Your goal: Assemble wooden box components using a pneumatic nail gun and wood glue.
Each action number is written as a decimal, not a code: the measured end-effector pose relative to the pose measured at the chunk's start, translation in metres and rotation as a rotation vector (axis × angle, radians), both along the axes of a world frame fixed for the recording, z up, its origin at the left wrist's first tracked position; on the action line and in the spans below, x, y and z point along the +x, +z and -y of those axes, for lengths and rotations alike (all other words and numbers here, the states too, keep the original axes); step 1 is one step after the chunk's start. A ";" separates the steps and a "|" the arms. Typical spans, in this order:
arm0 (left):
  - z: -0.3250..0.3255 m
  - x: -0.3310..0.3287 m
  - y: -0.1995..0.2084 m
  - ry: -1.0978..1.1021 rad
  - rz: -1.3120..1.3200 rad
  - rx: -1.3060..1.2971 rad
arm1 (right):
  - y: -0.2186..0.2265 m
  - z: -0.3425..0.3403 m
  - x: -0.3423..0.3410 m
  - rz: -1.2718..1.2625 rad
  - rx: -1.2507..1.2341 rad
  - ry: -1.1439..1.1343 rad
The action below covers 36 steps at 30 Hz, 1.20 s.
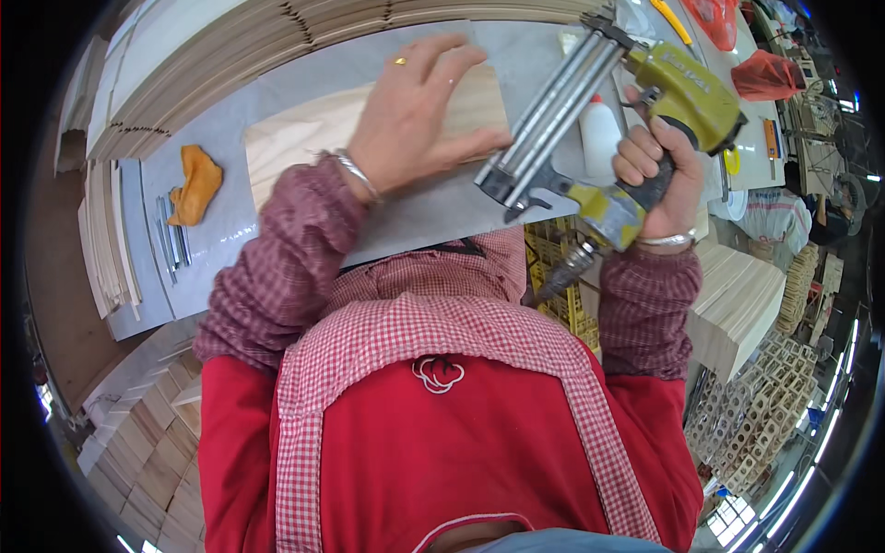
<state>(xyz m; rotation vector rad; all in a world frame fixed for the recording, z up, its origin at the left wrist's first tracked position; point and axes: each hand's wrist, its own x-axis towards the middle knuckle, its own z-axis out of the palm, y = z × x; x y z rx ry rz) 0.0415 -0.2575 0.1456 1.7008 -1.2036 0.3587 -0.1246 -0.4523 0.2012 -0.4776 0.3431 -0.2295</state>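
Observation:
My right hand point(662, 170) is wrapped round the grip of a green and black nail gun point(604, 217), held up over the right part of the table with its long silver magazine slanting toward the far edge. Fingers spread, my left hand point(415, 115) is over a pale wooden board point(304, 129) that lies on the grey tabletop. Whether the palm touches the board I cannot tell. The thumb points at the nail gun's magazine without holding it. Part of the board is hidden under my left hand and wrist.
Stacked wooden panels point(203, 69) line the table's far side. An orange cloth point(195, 184) and thin metal nail strips point(172, 241) lie at left. A white bottle point(600, 138) stands behind the nail gun. Red plastic bags point(767, 76) are at far right, and wood stacks point(737, 300) stand beside me.

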 end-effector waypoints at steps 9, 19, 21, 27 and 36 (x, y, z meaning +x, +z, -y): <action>-0.024 0.023 -0.039 -0.015 0.280 0.562 | 0.007 -0.001 -0.035 -0.301 -0.310 -0.033; -0.025 0.019 -0.037 -0.030 0.199 0.612 | 0.017 -0.031 -0.039 -0.505 -0.492 -0.020; -0.033 0.019 -0.037 -0.028 0.191 0.612 | 0.022 -0.037 -0.039 -0.520 -0.529 0.020; -0.087 0.016 -0.030 -0.068 0.133 0.639 | 0.043 -0.054 -0.037 -0.586 -0.700 0.181; -0.103 0.006 -0.024 -0.084 0.136 0.599 | 0.057 -0.069 -0.026 -0.720 -1.156 0.383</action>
